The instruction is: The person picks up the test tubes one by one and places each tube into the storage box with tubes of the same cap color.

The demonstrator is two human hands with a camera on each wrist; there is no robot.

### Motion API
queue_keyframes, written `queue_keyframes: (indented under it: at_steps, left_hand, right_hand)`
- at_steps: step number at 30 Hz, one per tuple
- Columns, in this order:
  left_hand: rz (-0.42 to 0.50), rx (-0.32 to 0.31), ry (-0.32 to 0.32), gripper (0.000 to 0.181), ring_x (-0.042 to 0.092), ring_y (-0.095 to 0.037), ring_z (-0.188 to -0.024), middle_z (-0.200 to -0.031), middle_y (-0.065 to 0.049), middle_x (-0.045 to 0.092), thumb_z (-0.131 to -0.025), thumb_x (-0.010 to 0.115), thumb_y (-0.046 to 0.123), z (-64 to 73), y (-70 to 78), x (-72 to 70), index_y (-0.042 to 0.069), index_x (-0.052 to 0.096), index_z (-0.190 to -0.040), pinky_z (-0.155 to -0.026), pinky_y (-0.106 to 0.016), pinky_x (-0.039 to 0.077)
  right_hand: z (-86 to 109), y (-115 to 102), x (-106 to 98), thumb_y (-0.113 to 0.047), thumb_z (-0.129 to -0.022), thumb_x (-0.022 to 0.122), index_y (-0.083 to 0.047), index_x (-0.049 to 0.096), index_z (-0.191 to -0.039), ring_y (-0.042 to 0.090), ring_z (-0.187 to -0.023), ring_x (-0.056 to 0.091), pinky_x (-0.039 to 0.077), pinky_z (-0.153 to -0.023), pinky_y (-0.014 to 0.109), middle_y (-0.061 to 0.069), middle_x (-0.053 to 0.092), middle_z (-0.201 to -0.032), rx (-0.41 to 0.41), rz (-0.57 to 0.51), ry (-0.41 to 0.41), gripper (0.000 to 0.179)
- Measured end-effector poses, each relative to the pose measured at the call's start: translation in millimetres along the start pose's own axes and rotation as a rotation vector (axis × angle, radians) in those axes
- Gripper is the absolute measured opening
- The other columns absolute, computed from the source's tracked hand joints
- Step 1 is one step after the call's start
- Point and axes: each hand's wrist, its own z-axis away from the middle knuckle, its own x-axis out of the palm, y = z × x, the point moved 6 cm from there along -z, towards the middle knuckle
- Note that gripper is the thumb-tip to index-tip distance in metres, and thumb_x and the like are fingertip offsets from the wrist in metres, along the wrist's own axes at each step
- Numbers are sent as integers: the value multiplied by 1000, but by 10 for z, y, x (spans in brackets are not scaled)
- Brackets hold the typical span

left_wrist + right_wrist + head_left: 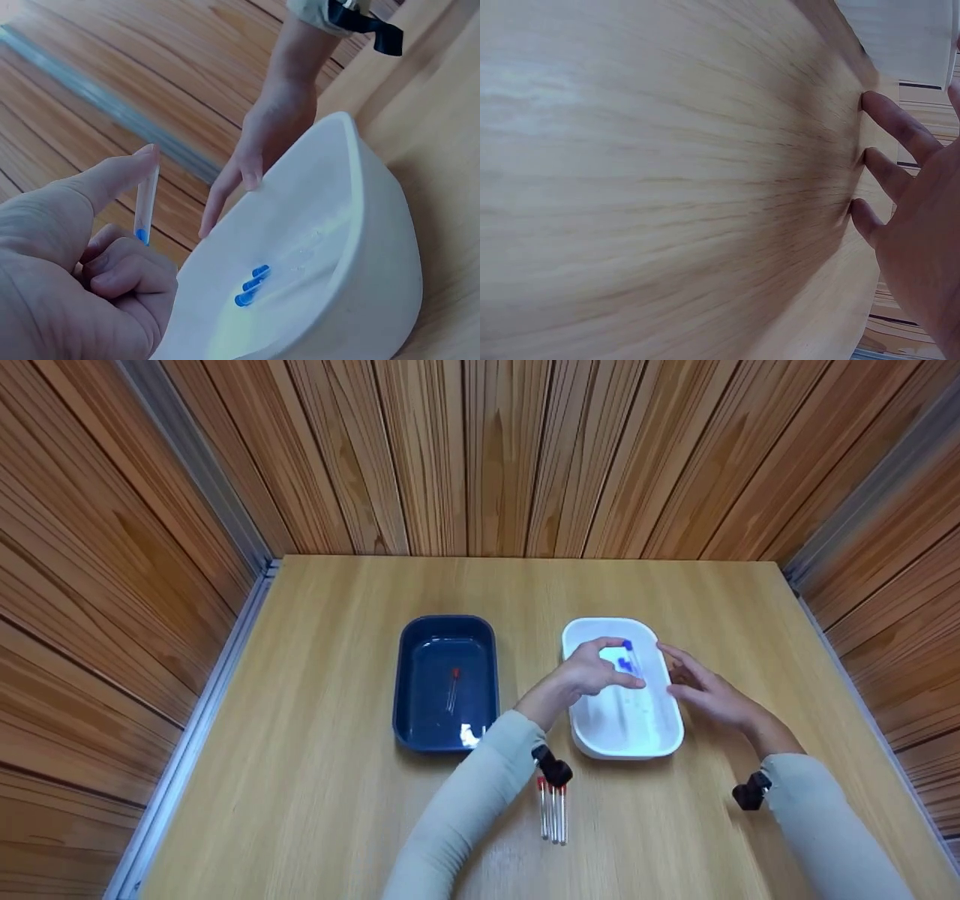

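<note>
Bright, even light fills the head view, glinting off the blue tray and nearly bleaching the white tray. Soft shadows darken the table beneath the right hand. The left wrist view looks hazy; in the right wrist view, pale glare and blur soften the wood grain.

held tube: one end hidden | red-capped tubes: partly covered

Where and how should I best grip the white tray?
Grip the white tray by its rim midway along both long sides, hands from left and right: it's oblong, upright, with raised walls, so that would likely balance it. The right hand is at the right rim; the left hand holds a blue-capped tube.
</note>
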Motion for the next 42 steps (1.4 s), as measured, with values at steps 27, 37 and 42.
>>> queue_keyframes:
  at_steps: [27, 37, 42]
  left_hand:
    - [121, -138, 167, 79, 69, -18, -111, -143, -2, 71, -92, 94, 8, -386, -249, 296, 23, 59, -161, -99, -32, 61]
    - [44, -304, 98, 77, 65, -16, -90, -108, 2, 72, -94, 94, 17, -385, -257, 239, 32, 60, -161, -93, -28, 57]
    - [-23, -318, 45, 77, 41, -15, -67, -87, 3, 54, -95, 93, 20, -382, -260, 227, 35, 59, -163, -71, -29, 35]
  right_hand:
    - [37, 46, -7, -29, -119, 56, -22, 7, -183, 66, -163, 34, 25, -127, 89, 29, 17, -187, 0, -28, -9, 81]
    - [28, 31, -6, -28, -119, 56, -21, 7, -183, 66, -164, 32, 24, -127, 88, 27, 14, -189, -14, -30, -12, 81]
    - [15, 22, -10, -29, -119, 56, -23, 6, -183, 64, -164, 34, 25, -129, 87, 26, 14, -189, -20, -35, -7, 81]
